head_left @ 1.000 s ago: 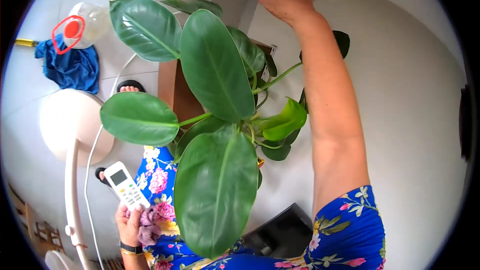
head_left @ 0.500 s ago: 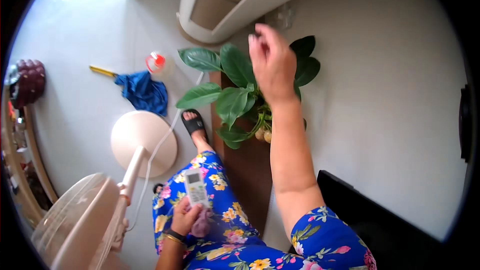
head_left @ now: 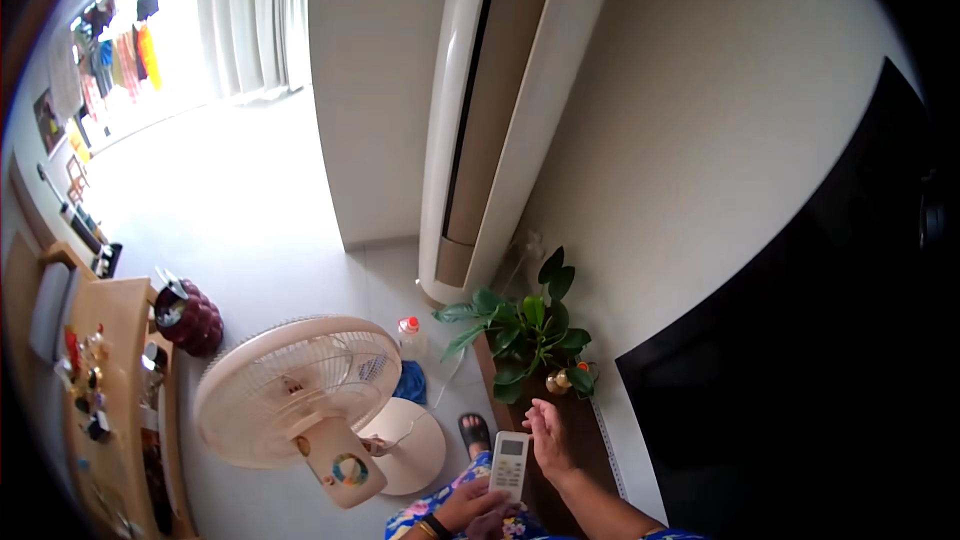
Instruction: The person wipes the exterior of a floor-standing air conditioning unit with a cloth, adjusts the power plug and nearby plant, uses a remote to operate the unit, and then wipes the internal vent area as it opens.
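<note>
Before a pale wall (head_left: 690,130) and leafy plant (head_left: 535,315), the left hand (head_left: 468,506) clasped the white remote (head_left: 509,466)'s lower end, probably to leave screen (head_left: 512,447) and buttons (head_left: 509,478) uncovered, while the right hand (head_left: 549,448), loosely curled and seemingly empty, hovered just beside it.

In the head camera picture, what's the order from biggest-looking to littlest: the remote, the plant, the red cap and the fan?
1. Fan
2. Plant
3. Remote, held in the left hand
4. Red cap

The remote is nearer the camera than the cap, so real sizes may compare differently.
</note>
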